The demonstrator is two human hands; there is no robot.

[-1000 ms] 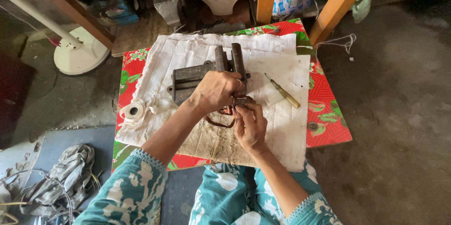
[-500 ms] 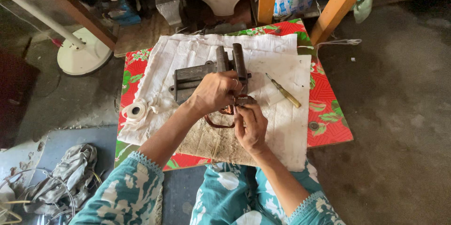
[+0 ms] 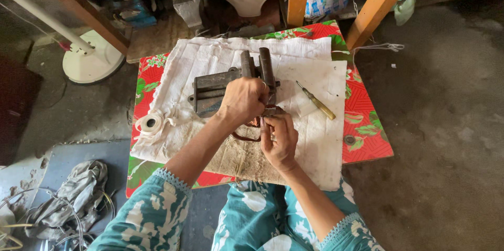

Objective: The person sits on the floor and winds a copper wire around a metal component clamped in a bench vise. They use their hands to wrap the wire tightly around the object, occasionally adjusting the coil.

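A dark metal bench vise [image 3: 218, 89] lies on a white cloth [image 3: 310, 141] spread over a low table. My left hand [image 3: 242, 101] is closed over a reddish-brown wire coil [image 3: 245, 136] right at the vise jaws; most of the coil is hidden under it. My right hand [image 3: 281, 136] sits just below and to the right. Its fingers pinch the same coil where it meets the vise. Only the coil's lower loop shows between my hands.
A yellow-handled screwdriver [image 3: 317, 101] lies right of the vise. A white tape roll [image 3: 152, 123] rests at the cloth's left edge. The red floral table cover [image 3: 367, 130] shows at the sides. Orange wooden legs [image 3: 375, 12] and a white fan base [image 3: 92, 62] stand behind. Cloth and wires [image 3: 73, 198] are piled lower left.
Both hands stay on the coil at the vise, with only small finger movements. The view has shifted slightly.
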